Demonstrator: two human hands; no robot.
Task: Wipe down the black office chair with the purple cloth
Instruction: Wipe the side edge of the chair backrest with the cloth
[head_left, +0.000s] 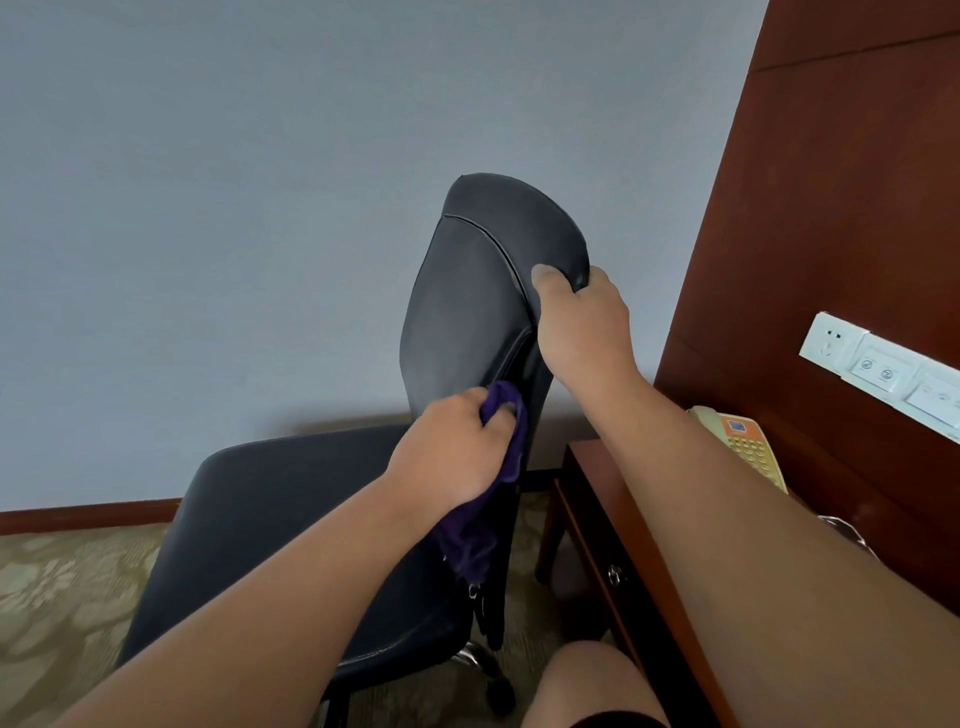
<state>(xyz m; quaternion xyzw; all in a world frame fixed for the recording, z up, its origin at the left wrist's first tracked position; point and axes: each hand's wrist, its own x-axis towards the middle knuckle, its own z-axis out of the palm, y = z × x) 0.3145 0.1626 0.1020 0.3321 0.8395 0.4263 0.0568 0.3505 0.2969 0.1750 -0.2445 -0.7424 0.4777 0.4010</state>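
So the black office chair (322, 525) sits mid-frame, backrest (472, 296) running tall toward the upper middle. The left hand (457, 447) has the purple cloth (506, 441) bunched in curled fingers, pressed on the backrest's lower edge. The right hand (582, 322) grips the top right corner, steadying it. Unwiped backrest lies up from the cloth hand, so I'd guess strokes go upward along that long axis.

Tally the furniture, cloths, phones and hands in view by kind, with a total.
Black office chair: 1
Purple cloth: 1
Telephone: 1
Wooden table: 1
Hands: 2, left hand and right hand
Total: 6
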